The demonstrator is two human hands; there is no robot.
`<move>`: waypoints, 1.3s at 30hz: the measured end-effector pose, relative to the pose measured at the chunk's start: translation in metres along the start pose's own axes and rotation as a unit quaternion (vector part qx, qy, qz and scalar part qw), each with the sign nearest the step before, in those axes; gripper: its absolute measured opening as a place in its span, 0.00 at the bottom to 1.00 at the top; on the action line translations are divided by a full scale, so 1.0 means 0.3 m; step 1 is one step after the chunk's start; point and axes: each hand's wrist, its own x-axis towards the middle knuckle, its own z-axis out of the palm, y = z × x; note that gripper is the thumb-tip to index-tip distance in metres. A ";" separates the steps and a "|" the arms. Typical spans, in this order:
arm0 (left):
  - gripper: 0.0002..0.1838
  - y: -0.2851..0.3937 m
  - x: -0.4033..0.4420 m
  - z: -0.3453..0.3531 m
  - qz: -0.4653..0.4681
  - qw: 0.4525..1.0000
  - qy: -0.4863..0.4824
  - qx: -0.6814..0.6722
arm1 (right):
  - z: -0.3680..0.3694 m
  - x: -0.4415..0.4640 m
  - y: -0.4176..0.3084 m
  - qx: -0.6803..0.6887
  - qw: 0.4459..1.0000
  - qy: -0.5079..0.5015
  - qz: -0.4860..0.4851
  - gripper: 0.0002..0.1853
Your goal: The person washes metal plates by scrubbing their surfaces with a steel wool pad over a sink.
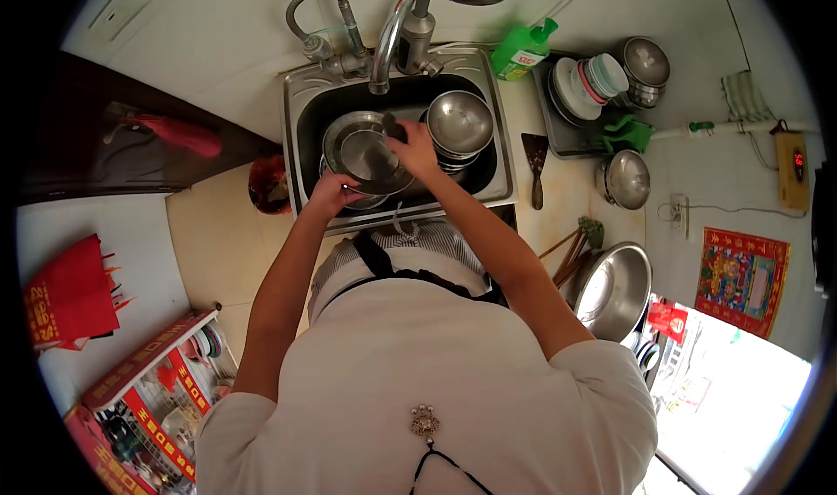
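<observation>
A round metal bowl (353,139) is tilted over the left part of the sink (292,137), below the faucet (380,81). My left hand (331,195) grips its near rim, fingers closed. My right hand (416,152) is over the bowl's right side, closed on a small dark pad (395,128) whose exact kind I cannot make out. Under the bowl, other metalware shows only in part. Just right of my right hand, a stack of metal bowls (460,122) stands in the sink.
A green detergent bottle (523,52) stands behind the sink's right corner. On the right counter are a spatula (535,168), a dark tray (571,146) with dishes, metal bowls (628,179) and a large basin (616,290). A red container (268,186) sits left of the sink.
</observation>
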 end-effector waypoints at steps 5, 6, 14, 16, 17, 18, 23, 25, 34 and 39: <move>0.30 -0.011 -0.021 0.053 0.042 0.998 0.007 -0.035 | 0.012 -0.053 -0.112 -0.015 0.964 -0.171 -0.202 0.20; 0.31 -0.017 -0.021 0.037 0.057 0.997 0.002 -0.044 | -0.012 -0.066 -0.131 0.001 0.948 -0.224 -0.224 0.20; 0.29 -0.095 -0.093 0.055 0.105 0.993 0.041 -0.047 | 0.002 0.094 0.002 -0.027 0.960 -0.092 -0.264 0.20; 0.29 -0.106 -0.107 0.094 0.113 0.992 0.022 -0.060 | 0.061 0.055 -0.079 0.095 0.947 -0.125 -0.280 0.19; 0.28 -0.102 -0.118 0.107 0.118 0.988 0.026 -0.094 | 0.065 0.026 -0.108 0.114 0.926 -0.172 -0.316 0.18; 0.27 -0.105 -0.108 0.090 0.157 0.982 0.007 -0.103 | 0.060 -0.014 -0.129 0.153 0.908 -0.225 -0.320 0.17; 0.28 -0.111 -0.138 0.038 0.185 0.978 0.074 -0.062 | -0.069 0.026 0.000 0.035 0.924 -0.243 -0.294 0.18; 0.29 -0.126 -0.134 0.068 0.172 0.982 0.054 -0.057 | -0.057 0.081 -0.002 0.010 0.953 -0.126 -0.274 0.18; 0.29 -0.056 -0.123 0.058 0.191 0.979 0.036 -0.058 | -0.045 -0.004 -0.104 0.134 0.892 -0.293 -0.316 0.20; 0.29 -0.013 -0.111 0.009 0.153 0.988 -0.014 0.009 | 0.015 0.141 -0.049 0.008 0.970 0.012 -0.243 0.19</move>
